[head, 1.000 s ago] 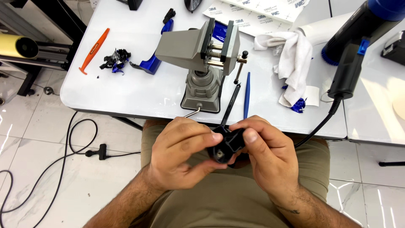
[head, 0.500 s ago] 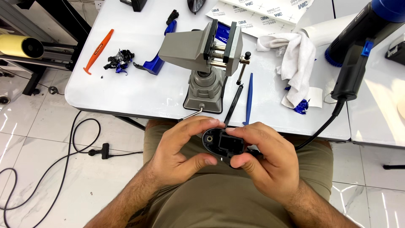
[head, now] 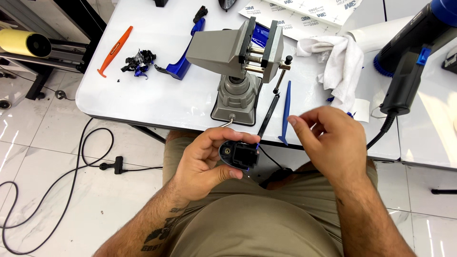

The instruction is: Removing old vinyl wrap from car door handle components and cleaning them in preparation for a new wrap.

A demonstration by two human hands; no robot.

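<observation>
My left hand (head: 207, 164) grips a small black oval part (head: 238, 154) with a blue edge, held over my lap just below the table edge. My right hand (head: 333, 143) hovers to the right of the part, apart from it, fingers loosely curled and holding nothing. A grey table vise (head: 240, 66) stands on the white table (head: 157, 102) directly beyond my hands. A thin black tool (head: 268, 116) and a blue pry stick (head: 285, 112) lie beside the vise base, near my right hand.
A black and blue heat gun (head: 409, 62) lies at the right with its cord hanging down. A white cloth (head: 340, 62), an orange pry tool (head: 114, 50), a blue plastic piece (head: 183, 59) and dark scraps (head: 138, 62) lie on the table. Black cables (head: 71, 166) run across the floor.
My right hand has let go of the black part and lifted away to the right. The left hand alone now holds the part, turned so its inner side shows.
</observation>
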